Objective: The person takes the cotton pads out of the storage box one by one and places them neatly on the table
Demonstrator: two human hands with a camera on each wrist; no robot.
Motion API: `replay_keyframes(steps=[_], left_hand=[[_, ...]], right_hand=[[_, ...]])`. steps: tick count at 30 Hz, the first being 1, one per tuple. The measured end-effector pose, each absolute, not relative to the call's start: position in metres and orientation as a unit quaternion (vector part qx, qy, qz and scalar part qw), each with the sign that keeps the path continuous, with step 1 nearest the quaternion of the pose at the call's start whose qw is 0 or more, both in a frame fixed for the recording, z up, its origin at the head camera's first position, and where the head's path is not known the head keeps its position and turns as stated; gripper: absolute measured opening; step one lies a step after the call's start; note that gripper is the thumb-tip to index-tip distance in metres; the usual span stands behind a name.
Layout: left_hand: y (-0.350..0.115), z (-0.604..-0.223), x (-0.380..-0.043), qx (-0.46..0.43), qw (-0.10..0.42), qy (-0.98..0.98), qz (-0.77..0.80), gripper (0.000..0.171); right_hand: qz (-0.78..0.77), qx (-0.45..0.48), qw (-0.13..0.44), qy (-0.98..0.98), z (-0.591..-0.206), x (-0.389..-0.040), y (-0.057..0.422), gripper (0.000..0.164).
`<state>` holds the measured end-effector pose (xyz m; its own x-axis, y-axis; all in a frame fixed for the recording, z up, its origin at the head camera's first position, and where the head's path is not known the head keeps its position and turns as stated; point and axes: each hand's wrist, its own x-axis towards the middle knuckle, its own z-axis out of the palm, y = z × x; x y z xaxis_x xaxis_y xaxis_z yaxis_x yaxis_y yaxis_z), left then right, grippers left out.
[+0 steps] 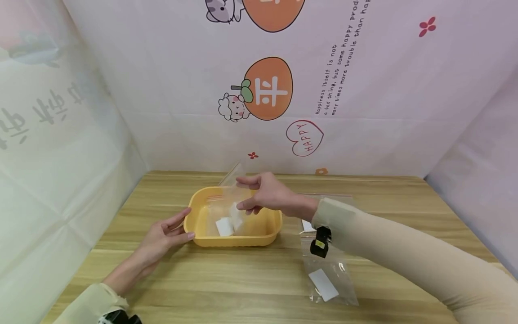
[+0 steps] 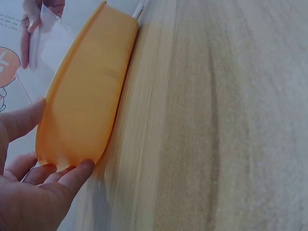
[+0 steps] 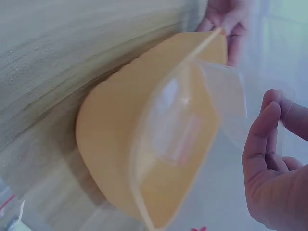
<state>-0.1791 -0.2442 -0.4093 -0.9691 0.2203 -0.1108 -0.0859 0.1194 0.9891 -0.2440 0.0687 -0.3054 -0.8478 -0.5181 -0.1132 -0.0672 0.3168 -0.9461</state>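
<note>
A yellow plastic basin (image 1: 243, 241) sits on the wooden table. My left hand (image 1: 159, 238) grips its left end, thumb and fingers spread around the rim and outer wall in the left wrist view. Over the basin, my right hand (image 1: 268, 193) pinches a clear zip bag (image 3: 225, 94) between thumb and fingertips. This bag hangs down into the basin, with a white piece (image 1: 236, 216) showing in its lower part. Another clear zip bag (image 1: 214, 211) lies inside the basin, a white card (image 1: 224, 227) in it.
To the right, a clear zip bag (image 1: 341, 283) with a white card (image 1: 323, 285) lies on the table (image 1: 226, 288). Behind it, another bag (image 1: 305, 226) is partly hidden by the right forearm. Printed cloth (image 1: 182, 90) hangs at the back and sides.
</note>
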Motion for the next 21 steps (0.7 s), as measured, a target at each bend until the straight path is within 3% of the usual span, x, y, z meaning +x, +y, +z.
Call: replay_keyframes(steps=[21], left_hand=[[-0.245,-0.412,-0.18,0.048,0.114,0.747,0.653,0.084]], right_hand=[[-0.602,-0.175,0.175,0.759,-0.3,-0.199,0.154,0.08]])
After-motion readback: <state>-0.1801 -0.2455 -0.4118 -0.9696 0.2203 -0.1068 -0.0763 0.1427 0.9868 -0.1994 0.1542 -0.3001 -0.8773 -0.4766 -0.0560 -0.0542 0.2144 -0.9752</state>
